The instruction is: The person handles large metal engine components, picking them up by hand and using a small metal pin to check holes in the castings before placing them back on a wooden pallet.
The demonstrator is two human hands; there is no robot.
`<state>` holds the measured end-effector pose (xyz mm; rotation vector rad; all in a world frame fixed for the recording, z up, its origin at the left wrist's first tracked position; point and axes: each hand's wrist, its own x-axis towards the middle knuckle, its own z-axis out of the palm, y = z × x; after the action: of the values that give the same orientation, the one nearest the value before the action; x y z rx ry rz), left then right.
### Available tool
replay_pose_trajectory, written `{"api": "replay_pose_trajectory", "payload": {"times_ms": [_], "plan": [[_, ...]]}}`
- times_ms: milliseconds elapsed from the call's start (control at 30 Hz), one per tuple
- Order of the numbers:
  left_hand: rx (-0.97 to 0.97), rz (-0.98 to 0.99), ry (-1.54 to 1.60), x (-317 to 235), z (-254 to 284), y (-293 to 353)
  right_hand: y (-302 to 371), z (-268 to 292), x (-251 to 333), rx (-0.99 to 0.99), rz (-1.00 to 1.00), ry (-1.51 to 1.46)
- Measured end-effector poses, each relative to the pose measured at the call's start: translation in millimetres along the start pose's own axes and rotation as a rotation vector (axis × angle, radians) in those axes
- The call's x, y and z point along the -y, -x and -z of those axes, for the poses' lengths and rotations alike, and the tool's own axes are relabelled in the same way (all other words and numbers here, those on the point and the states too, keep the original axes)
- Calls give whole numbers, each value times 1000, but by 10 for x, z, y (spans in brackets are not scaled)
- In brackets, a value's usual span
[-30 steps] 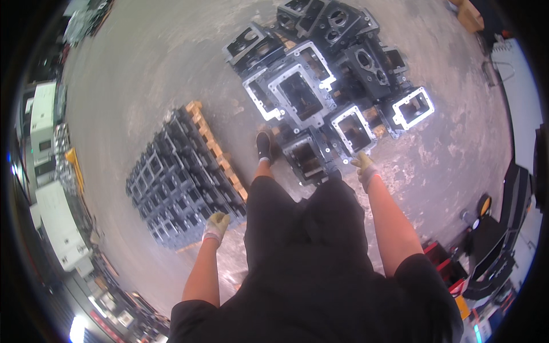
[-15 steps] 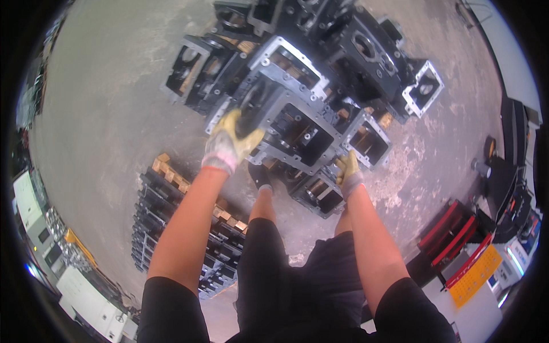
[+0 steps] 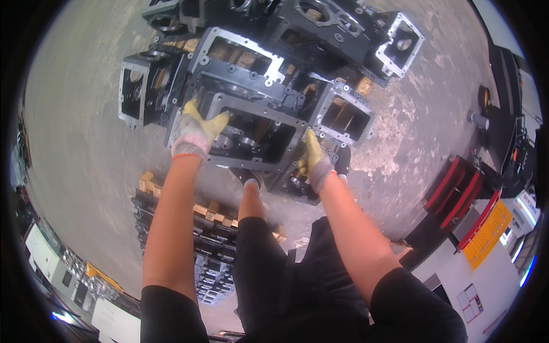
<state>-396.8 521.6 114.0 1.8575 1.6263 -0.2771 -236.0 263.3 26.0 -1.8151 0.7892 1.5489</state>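
A dark grey cast metal housing [image 3: 263, 110] with a flat flange round a large rectangular opening lies in front of me among similar castings. My left hand [image 3: 196, 132], in a yellow-palmed glove, closes on its left end with the thumb spread over the near side. At its right edge, my right hand [image 3: 314, 157], gloved alike, grips with the thumb uppermost; the lower fingers are partly hidden. Just beyond stands a casting with a bright machined flange [image 3: 243, 40]. Another casting with a pale rectangular flange [image 3: 346, 114] sits right of my right hand.
Black castings [image 3: 320, 31] crowd the far side, with wooden pieces [image 3: 364, 86] showing beneath. At the left stands a further casting [image 3: 135, 94]. Behind my left arm, rows of dark parts [image 3: 214, 246] rest by a wooden pallet [image 3: 200, 210]. Red racks [image 3: 457, 191] stand at right.
The view has swung, so the castings sit further left and mostly higher. Both hands stay at the housing; my right hand now lies more along its right edge, with more of the glove showing.
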Motion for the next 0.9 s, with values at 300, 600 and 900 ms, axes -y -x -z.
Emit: {"api": "replay_pose_trajectory", "payload": {"times_ms": [300,600,900], "plan": [[39,-21,106,-61,190,104,550,-203,92,-48,164,-143],[-17,52,296,-571,604,1106,1304,436,-255,23,399,-90],[159,17,422,-1111,16,1453,1104,1403,-79,-106,373,-24]]}}
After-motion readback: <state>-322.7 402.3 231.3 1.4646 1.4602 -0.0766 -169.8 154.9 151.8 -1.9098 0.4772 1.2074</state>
